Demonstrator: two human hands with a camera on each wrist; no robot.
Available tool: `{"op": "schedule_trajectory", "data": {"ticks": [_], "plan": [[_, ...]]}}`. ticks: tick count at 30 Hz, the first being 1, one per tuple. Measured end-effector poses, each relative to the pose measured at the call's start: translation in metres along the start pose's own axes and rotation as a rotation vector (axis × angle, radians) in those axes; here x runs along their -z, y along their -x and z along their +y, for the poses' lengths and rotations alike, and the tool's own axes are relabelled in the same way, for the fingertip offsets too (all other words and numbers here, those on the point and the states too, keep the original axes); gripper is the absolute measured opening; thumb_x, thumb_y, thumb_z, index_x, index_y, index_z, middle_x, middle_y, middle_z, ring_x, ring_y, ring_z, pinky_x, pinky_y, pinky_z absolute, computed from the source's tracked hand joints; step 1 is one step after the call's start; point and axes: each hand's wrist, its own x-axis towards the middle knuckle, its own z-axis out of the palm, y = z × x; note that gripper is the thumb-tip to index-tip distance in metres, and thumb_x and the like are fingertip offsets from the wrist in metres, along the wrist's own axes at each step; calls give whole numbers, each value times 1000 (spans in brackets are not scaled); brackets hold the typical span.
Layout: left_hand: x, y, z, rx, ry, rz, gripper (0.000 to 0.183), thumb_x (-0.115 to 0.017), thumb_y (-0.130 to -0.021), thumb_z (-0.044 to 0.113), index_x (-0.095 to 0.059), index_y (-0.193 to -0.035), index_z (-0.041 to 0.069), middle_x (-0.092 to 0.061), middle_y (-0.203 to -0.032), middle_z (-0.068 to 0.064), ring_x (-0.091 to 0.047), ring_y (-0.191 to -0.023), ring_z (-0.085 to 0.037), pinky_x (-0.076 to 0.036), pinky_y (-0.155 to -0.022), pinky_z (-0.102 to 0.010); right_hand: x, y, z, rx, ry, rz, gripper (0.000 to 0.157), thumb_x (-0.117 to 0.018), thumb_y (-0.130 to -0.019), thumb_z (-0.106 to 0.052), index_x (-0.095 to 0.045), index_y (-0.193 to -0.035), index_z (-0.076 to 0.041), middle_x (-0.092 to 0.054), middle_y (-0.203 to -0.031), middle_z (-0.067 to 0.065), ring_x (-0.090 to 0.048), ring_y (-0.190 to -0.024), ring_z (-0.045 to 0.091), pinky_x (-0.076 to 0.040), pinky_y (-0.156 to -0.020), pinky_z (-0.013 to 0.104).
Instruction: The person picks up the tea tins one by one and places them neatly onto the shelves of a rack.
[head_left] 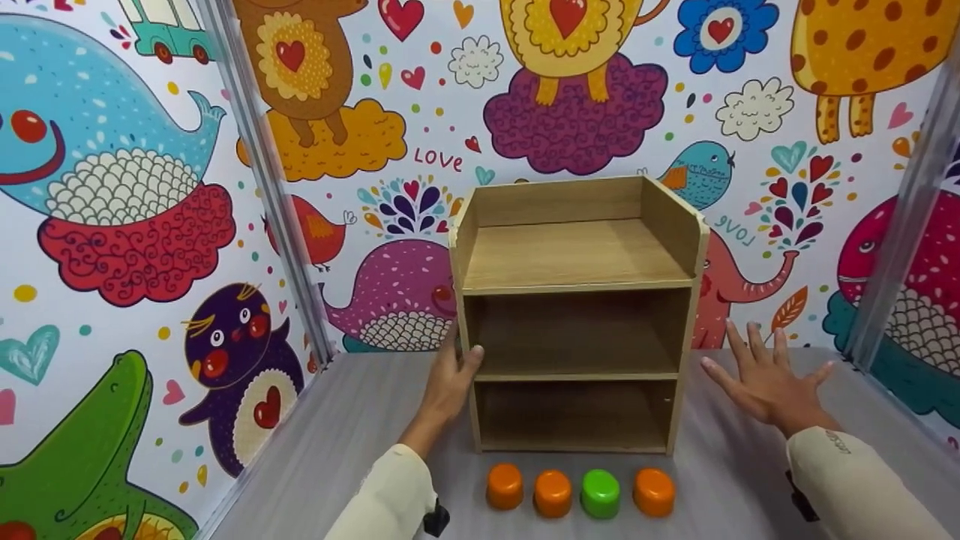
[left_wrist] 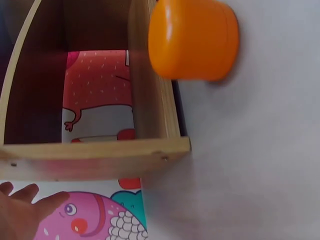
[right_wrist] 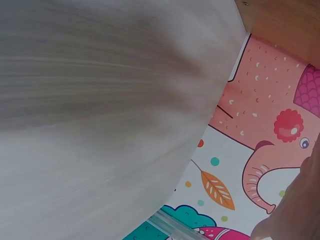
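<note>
Wooden shelf (head_left: 577,255): stands upright on the grey table (head_left: 360,427), directly right of the left hand (head_left: 448,377) and to the left of the right hand (head_left: 776,386), so it lies between the two.
Long axis: vertical, rising well above both hands, with its compartments facing the person's side.
Nearer hand: the left, beside the left panel, thumb by its front edge; I cannot tell whether it touches the wood.
Left fingers: extended, gripping nothing.
Right fingers: spread wide, thumb out too, apart from the right panel, holding nothing.
Cups: three orange cups (head_left: 553,493) and one green cup (head_left: 601,493), in a row closer to the person than either hand.
In the way: the cups, near the front foot; behind, beyond both hands, the printed wall (head_left: 431,19).
</note>
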Motion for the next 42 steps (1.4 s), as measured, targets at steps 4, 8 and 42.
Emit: {"op": "schedule_trajectory", "data": {"ticks": [4,8,42], "plan": [[-5,2,7,66,26,-12,74,-55,-91,48,-14,-150,32,-32,-150,-1,-35,-135,-21,-25,-112,-46,-2,2,-3,9,-6,-4,89,-26,-82,-78,13,-148,-32,2,-154,25,26,-130,53,36,-69,67],[-9,2,10,125,55,-10,79,-57,-89,51,-12,-151,30,-31,-151,-1,-34,-135,-21,-25,-112,-45,-5,3,-5,11,-15,-16,89,-25,-82,-79,12,-149,-32,4,-154,24,27,-130,52,37,-69,65],[-41,0,-16,215,222,143,70,-51,-92,50,-21,-150,24,-27,-153,-2,-23,-141,-21,-19,-114,-44,-12,10,-15,49,-21,-15,90,-30,-81,-80,12,-148,-36,2,-156,19,10,-134,55,33,-73,71]]}}
